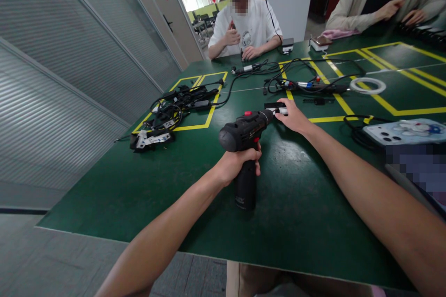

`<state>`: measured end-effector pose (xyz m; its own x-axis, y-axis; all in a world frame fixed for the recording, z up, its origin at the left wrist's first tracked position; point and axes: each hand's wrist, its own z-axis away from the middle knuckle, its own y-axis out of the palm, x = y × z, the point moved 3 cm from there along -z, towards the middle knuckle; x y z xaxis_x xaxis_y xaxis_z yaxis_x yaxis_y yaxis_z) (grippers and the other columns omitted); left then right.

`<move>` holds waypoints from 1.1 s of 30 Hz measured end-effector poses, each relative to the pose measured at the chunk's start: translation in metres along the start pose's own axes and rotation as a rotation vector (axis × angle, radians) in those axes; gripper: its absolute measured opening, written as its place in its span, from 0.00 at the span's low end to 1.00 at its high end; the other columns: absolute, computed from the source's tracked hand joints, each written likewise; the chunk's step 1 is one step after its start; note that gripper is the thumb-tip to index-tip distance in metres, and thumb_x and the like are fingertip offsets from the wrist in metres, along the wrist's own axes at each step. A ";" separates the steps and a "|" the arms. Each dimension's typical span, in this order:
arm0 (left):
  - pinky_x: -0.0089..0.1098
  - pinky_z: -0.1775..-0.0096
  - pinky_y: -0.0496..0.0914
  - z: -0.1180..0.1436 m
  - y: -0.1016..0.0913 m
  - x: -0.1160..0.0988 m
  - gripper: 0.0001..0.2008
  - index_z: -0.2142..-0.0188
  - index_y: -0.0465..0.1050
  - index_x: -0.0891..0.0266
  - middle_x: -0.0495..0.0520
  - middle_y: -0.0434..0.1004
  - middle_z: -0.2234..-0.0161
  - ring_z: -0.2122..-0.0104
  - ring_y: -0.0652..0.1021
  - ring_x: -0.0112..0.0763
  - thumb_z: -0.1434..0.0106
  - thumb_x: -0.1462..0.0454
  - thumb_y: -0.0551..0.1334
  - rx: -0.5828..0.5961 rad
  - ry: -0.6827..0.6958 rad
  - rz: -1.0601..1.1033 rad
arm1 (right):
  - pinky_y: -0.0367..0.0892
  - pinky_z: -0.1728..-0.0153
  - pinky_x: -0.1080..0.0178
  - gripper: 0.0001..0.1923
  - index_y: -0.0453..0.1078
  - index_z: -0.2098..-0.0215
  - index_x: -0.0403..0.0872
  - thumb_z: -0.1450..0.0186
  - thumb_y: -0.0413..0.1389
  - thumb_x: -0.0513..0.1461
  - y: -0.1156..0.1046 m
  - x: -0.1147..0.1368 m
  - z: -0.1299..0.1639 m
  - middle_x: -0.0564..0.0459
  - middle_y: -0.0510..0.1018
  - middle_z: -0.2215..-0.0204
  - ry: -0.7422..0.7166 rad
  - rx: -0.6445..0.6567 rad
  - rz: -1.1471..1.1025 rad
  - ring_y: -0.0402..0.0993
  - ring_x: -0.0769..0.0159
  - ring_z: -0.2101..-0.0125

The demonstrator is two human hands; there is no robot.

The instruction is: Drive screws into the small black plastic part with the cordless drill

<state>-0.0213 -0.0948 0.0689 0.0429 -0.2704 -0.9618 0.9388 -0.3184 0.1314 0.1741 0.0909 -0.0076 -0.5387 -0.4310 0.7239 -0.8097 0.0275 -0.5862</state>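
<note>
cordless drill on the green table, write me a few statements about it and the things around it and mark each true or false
1. The left hand holds the drill by its handle. True.
2. The right hand is on the drill's handle. False: it holds a small black-and-white piece at the drill's tip.
3. A tangle of black cables lies to the left of the drill. True.
4. The white ring lies to the left of the drill. False: it lies to the right.
5. The phone lies with its camera lenses facing up. True.
</note>
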 end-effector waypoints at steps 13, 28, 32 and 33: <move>0.30 0.74 0.66 0.000 0.001 0.001 0.10 0.65 0.65 0.64 0.48 0.69 0.73 0.81 0.74 0.26 0.46 0.64 0.63 -0.007 -0.002 0.005 | 0.62 0.44 0.48 0.25 0.62 0.46 0.50 0.41 0.58 0.40 0.000 -0.001 -0.001 0.45 0.65 0.50 -0.008 -0.005 0.021 0.67 0.53 0.49; 0.30 0.73 0.66 0.000 0.001 0.000 0.10 0.66 0.65 0.64 0.48 0.70 0.75 0.81 0.74 0.27 0.47 0.63 0.62 -0.013 -0.002 -0.008 | 0.63 0.44 0.46 0.25 0.62 0.46 0.52 0.40 0.58 0.42 0.002 -0.005 -0.002 0.45 0.65 0.49 -0.007 -0.003 0.015 0.65 0.51 0.46; 0.30 0.73 0.66 0.001 0.001 -0.001 0.09 0.66 0.65 0.64 0.48 0.69 0.74 0.81 0.74 0.27 0.46 0.63 0.62 -0.004 0.010 -0.013 | 0.63 0.44 0.46 0.25 0.62 0.45 0.52 0.40 0.58 0.42 0.002 -0.006 -0.002 0.45 0.65 0.49 -0.004 -0.002 0.015 0.66 0.51 0.47; 0.30 0.73 0.66 0.001 0.001 -0.001 0.09 0.66 0.65 0.64 0.48 0.69 0.74 0.81 0.74 0.27 0.46 0.63 0.62 -0.002 0.012 -0.011 | 0.63 0.44 0.46 0.25 0.62 0.45 0.52 0.40 0.58 0.42 0.002 -0.006 -0.002 0.45 0.65 0.49 -0.005 -0.002 0.016 0.66 0.51 0.47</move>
<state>-0.0206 -0.0957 0.0699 0.0372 -0.2559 -0.9660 0.9400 -0.3190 0.1207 0.1752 0.0954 -0.0122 -0.5502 -0.4350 0.7128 -0.8017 0.0365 -0.5966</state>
